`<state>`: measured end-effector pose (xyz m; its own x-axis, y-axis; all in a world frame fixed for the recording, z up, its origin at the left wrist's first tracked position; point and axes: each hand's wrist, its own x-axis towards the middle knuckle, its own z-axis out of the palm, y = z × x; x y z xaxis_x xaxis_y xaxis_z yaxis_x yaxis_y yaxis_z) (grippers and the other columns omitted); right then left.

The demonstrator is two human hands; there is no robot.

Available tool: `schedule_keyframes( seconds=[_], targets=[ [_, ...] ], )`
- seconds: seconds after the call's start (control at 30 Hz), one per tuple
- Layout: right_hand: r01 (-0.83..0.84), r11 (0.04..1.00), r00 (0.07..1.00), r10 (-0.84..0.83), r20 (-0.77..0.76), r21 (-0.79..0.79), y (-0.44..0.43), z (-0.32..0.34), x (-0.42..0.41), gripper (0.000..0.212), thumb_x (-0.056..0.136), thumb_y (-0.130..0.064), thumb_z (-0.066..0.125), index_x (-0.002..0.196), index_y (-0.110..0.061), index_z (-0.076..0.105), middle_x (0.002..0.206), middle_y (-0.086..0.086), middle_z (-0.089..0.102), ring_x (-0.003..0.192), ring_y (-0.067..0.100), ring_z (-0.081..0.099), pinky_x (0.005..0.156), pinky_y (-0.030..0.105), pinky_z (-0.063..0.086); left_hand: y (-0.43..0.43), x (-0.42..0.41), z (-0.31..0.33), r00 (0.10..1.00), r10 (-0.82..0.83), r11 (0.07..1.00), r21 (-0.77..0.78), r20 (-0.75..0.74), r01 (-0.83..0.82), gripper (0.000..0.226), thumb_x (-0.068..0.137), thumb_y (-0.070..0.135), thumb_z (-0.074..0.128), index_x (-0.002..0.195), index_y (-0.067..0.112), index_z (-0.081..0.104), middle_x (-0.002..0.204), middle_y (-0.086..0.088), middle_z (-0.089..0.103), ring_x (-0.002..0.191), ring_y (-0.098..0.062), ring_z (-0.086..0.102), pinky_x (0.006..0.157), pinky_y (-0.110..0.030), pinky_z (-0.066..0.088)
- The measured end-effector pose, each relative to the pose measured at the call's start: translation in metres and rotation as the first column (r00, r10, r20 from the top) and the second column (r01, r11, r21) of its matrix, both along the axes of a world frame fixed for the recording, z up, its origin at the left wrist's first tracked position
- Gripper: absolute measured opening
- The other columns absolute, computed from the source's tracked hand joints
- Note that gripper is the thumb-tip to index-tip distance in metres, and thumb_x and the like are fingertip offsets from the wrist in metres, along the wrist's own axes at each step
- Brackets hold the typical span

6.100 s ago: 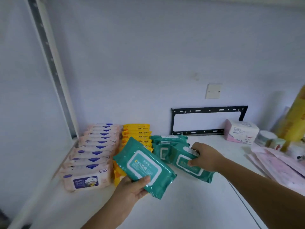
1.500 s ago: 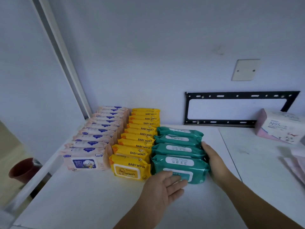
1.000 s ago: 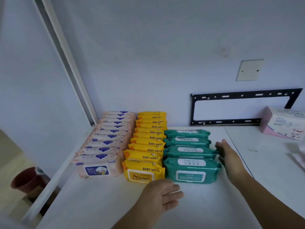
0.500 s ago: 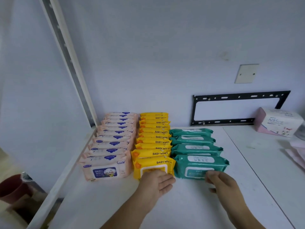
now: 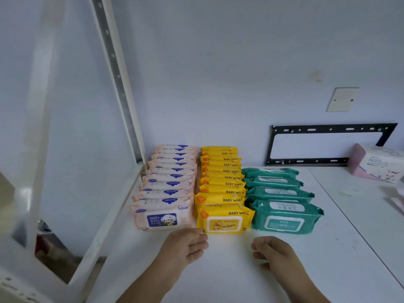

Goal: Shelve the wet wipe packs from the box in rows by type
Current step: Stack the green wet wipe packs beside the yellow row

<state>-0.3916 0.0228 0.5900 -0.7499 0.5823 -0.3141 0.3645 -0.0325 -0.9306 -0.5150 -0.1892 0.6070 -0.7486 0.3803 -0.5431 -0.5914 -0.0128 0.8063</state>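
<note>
Three rows of wet wipe packs stand on the white shelf (image 5: 240, 270). Pink packs (image 5: 162, 216) form the left row, yellow packs (image 5: 223, 219) the middle row, and green packs (image 5: 286, 217) the shorter right row. My left hand (image 5: 185, 246) hovers just in front of the yellow front pack, fingers relaxed, holding nothing. In front of the green front pack is my right hand (image 5: 273, 251), a little back from it, fingers loosely curled and empty. The box is not in view.
A white upright post (image 5: 118, 84) stands at the shelf's left back corner. A black metal bracket (image 5: 328, 145) hangs on the wall behind. A pink N95 mask box (image 5: 378, 162) sits at the far right. The shelf's left edge drops to the floor.
Both hands have pulled back from the front yellow and green packs, which they touched half a second ago. The rows stand unchanged.
</note>
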Motion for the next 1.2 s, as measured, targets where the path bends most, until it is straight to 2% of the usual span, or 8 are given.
schedule_keyframes(
  seconds=[0.23, 0.37, 0.53, 0.7, 0.8, 0.97, 1.13, 1.2],
  targets=[
    [-0.128, 0.984, 0.991, 0.122, -0.051, -0.121, -0.048, 0.009, -0.039, 0.018, 0.098, -0.024, 0.062, 0.102, -0.011, 0.074, 0.103, 0.007, 0.077, 0.098, 0.024, 0.073, 0.079, 0.035, 0.058, -0.060, -0.028, 0.001, 0.972, 0.214, 0.975, -0.038, -0.095, -0.219, 0.010, 0.094, 0.009, 0.062, 0.101, 0.004, 0.068, 0.097, -0.015, 0.076, 0.095, -0.029, 0.072, 0.083, -0.036, 0.056],
    [-0.174, 0.983, 0.985, 0.172, -0.026, -0.060, -0.055, 0.007, -0.058, 0.020, 0.099, -0.031, 0.062, 0.105, -0.014, 0.071, 0.111, 0.009, 0.073, 0.104, 0.024, 0.069, 0.081, 0.036, 0.058, -0.066, -0.050, 0.006, 0.969, 0.128, 0.985, -0.087, -0.210, -0.149, 0.010, 0.089, 0.004, 0.059, 0.084, 0.012, 0.057, 0.079, -0.011, 0.052, 0.068, -0.017, 0.048, 0.062, -0.025, 0.038],
    [-0.165, 0.985, 0.986, 0.164, -0.015, -0.059, -0.060, 0.005, -0.078, 0.020, 0.096, -0.033, 0.065, 0.104, -0.018, 0.073, 0.113, 0.003, 0.072, 0.109, 0.021, 0.066, 0.089, 0.040, 0.057, -0.058, -0.060, 0.000, 0.925, -0.002, 0.971, -0.221, -0.379, -0.088, 0.031, 0.087, 0.003, 0.055, 0.062, 0.020, 0.052, 0.061, 0.001, 0.045, 0.056, -0.011, 0.038, 0.057, -0.026, 0.035],
    [-0.184, 0.982, 0.983, 0.184, -0.008, -0.037, -0.060, 0.006, -0.089, 0.016, 0.097, -0.032, 0.064, 0.101, -0.019, 0.073, 0.115, 0.005, 0.073, 0.109, 0.023, 0.066, 0.094, 0.040, 0.054, -0.055, -0.071, 0.001, 0.916, -0.046, 0.944, -0.316, -0.398, -0.090, 0.035, 0.074, 0.008, 0.056, 0.045, 0.025, 0.046, 0.055, 0.007, 0.046, 0.057, -0.013, 0.039, 0.057, -0.027, 0.036],
    [-0.197, 0.980, 0.980, 0.197, 0.013, -0.011, -0.060, 0.005, -0.088, 0.015, 0.097, -0.036, 0.062, 0.099, -0.022, 0.069, 0.115, 0.007, 0.070, 0.112, 0.027, 0.065, 0.096, 0.043, 0.054, -0.056, -0.072, 0.002, 0.926, -0.049, 0.950, -0.305, -0.374, -0.073, 0.030, 0.071, 0.008, 0.057, 0.048, 0.026, 0.047, 0.055, 0.008, 0.046, 0.056, -0.012, 0.039, 0.053, -0.025, 0.034],
    [-0.236, 0.972, 0.972, 0.235, 0.015, 0.015, -0.057, 0.003, -0.078, 0.014, 0.094, -0.036, 0.067, 0.097, -0.024, 0.075, 0.114, 0.006, 0.071, 0.104, 0.023, 0.066, 0.085, 0.033, 0.056, -0.060, -0.070, -0.006, 0.922, -0.051, 0.951, -0.300, -0.383, -0.072, 0.019, 0.079, 0.008, 0.064, 0.065, 0.016, 0.054, 0.071, -0.002, 0.055, 0.069, -0.016, 0.048, 0.069, -0.032, 0.046],
    [-0.268, 0.955, 0.963, 0.263, 0.055, 0.129, -0.043, 0.002, -0.059, 0.013, 0.097, -0.027, 0.063, 0.090, -0.026, 0.074, 0.100, -0.004, 0.068, 0.093, 0.017, 0.062, 0.075, 0.029, 0.050, -0.059, -0.063, -0.004, 0.914, -0.109, 0.935, -0.351, -0.390, -0.038, 0.014, 0.068, 0.023, 0.063, 0.055, 0.023, 0.057, 0.067, 0.002, 0.052, 0.067, -0.016, 0.046, 0.069, -0.032, 0.044],
    [-0.273, 0.944, 0.961, 0.262, 0.084, 0.185, -0.033, 0.003, -0.054, 0.017, 0.096, -0.026, 0.061, 0.087, -0.027, 0.075, 0.091, -0.007, 0.066, 0.084, 0.014, 0.059, 0.072, 0.028, 0.047, -0.059, -0.057, -0.004, 0.905, -0.128, 0.933, -0.358, -0.407, -0.028, 0.009, 0.068, 0.025, 0.066, 0.073, 0.018, 0.067, 0.078, -0.003, 0.056, 0.070, -0.017, 0.049, 0.068, -0.028, 0.044]
  ],
)
